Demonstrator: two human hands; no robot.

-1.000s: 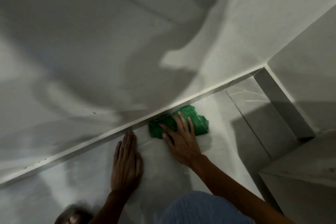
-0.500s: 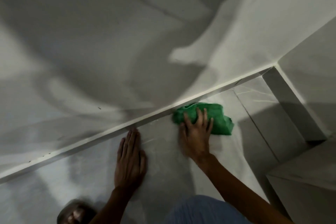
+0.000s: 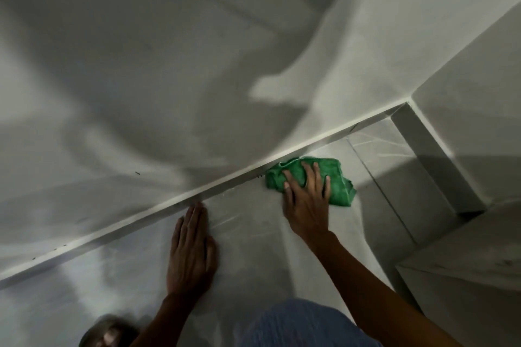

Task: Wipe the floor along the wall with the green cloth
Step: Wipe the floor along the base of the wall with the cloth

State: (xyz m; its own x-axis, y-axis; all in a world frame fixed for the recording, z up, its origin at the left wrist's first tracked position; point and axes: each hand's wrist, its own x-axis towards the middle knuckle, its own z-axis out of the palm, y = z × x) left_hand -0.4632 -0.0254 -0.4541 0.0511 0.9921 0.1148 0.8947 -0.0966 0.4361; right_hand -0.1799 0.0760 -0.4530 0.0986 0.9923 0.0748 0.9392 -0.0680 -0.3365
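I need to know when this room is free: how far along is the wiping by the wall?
Midway, it seems. Done: nothing shows which floor is already wiped; I can't tell. In hand: the right hand presses the green cloth flat against the skirting, while the left hand braces on the floor. Left: the short stretch from the cloth to the corner.

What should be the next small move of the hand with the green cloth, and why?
Probably slide the green cloth further right along the baseboard toward the corner. The right hand presses it flat at the wall's foot, and a stretch of floor lies ahead.
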